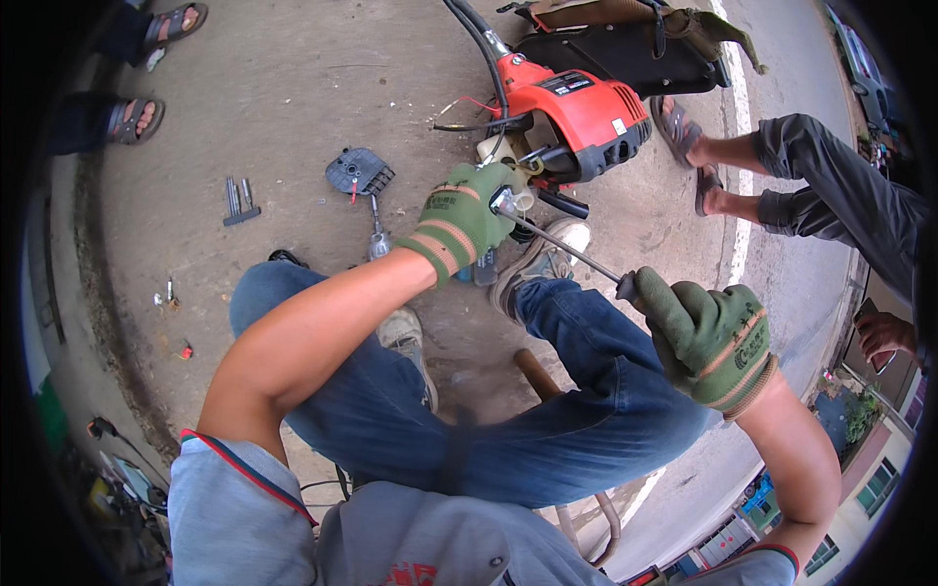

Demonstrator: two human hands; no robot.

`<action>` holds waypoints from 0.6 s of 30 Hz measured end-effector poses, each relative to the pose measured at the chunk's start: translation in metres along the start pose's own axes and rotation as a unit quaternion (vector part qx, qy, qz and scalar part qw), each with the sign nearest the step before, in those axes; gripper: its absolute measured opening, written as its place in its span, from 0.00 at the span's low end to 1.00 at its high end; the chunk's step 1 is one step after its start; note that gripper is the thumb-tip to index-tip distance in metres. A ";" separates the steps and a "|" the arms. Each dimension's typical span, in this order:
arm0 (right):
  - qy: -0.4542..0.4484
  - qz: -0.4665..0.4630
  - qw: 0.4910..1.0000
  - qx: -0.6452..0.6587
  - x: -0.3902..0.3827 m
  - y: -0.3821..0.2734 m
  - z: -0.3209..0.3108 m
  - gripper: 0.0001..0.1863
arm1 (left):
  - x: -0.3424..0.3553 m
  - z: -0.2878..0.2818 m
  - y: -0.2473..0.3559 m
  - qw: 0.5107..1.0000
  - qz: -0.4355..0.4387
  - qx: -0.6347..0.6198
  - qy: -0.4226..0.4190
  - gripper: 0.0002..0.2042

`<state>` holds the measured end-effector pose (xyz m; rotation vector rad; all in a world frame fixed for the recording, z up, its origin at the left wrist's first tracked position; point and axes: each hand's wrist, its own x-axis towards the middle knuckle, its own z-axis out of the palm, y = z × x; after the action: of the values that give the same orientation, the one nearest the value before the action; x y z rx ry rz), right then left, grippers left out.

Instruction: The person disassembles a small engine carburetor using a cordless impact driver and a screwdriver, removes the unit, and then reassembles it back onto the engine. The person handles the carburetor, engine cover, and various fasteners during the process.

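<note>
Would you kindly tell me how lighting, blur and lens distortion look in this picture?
Head view: soft, even light, no hard shadows; toward its rim the white road line bends and the corners go black; the long-shafted tool in the right hand looks fairly sharp, while a dark, blurred smudge lies over the jeans.

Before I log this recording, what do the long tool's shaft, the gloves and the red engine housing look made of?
Shaft: probably steel, a thin, straight grey rod.
Gloves: seemingly knitted fabric, matte green, with ribbed, banded cuffs.
Red engine housing: likely moulded plastic, smooth and fairly glossy, with slotted vents; painted metal isn't ruled out.
</note>
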<state>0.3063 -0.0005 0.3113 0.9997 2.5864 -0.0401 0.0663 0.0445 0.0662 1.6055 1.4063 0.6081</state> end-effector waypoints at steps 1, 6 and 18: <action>0.008 0.002 1.000 0.019 0.002 0.002 -0.001 0.32 | -0.001 -0.001 -0.001 1.000 0.006 0.001 0.008 0.13; -0.029 0.075 0.987 0.140 0.008 -0.007 -0.008 0.31 | -0.002 -0.001 -0.002 1.000 0.001 0.016 0.008 0.13; 0.049 0.334 0.859 0.385 -0.005 -0.011 -0.030 0.21 | 0.002 -0.010 0.013 0.982 -0.053 -0.179 -0.029 0.23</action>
<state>0.2923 -0.0070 0.3402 2.1690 2.1395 -0.9107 0.0654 0.0497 0.0820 1.2470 1.2490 0.7013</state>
